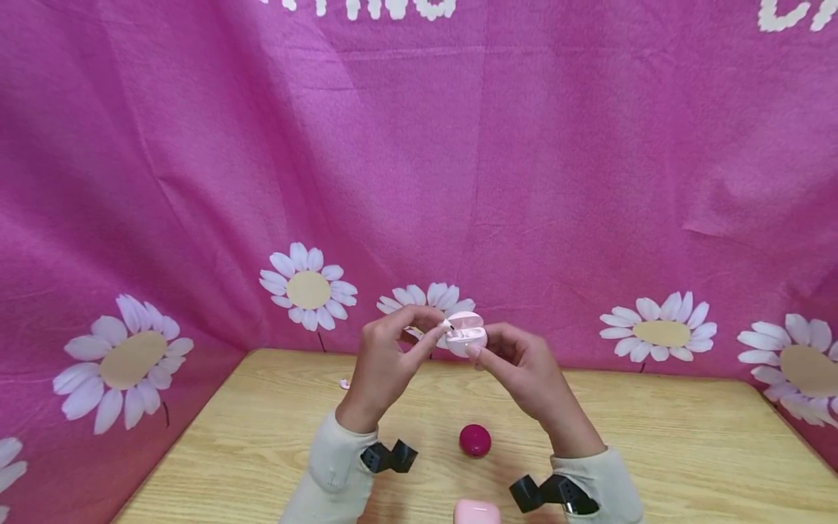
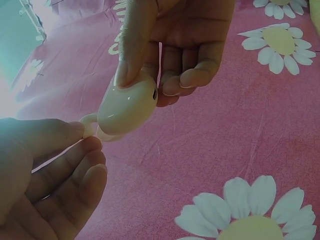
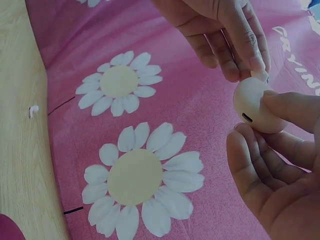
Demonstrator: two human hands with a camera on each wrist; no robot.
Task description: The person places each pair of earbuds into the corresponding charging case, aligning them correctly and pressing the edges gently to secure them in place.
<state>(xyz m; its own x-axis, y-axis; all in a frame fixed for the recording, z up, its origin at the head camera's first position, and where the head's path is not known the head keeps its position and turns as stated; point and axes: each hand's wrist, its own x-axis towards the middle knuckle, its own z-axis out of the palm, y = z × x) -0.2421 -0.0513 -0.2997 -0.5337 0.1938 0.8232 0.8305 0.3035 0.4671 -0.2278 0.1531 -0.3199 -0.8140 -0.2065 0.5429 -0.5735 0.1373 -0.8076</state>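
A pale pink earbud case [image 1: 467, 342] with its lid raised is held up above the table in my right hand [image 1: 524, 367], thumb and fingers gripping its side. In the left wrist view the rounded case body [image 2: 129, 102] shows a small dark port at one end. My left hand [image 1: 396, 356] pinches a small earbud [image 1: 448, 325] between thumb and fingertips, right at the case's open side. The right wrist view has the earbud [image 3: 260, 76] mostly hidden by the left fingers and the case. How the inside of the case is filled is too small to tell.
Another small earbud [image 1: 344, 383] lies on the wooden table [image 1: 281, 407] beyond the left wrist. A dark pink round object [image 1: 475, 441] sits between the forearms, and a light pink rounded case [image 1: 477, 511] at the near edge. A pink flowered cloth [image 1: 537, 182] hangs behind the table.
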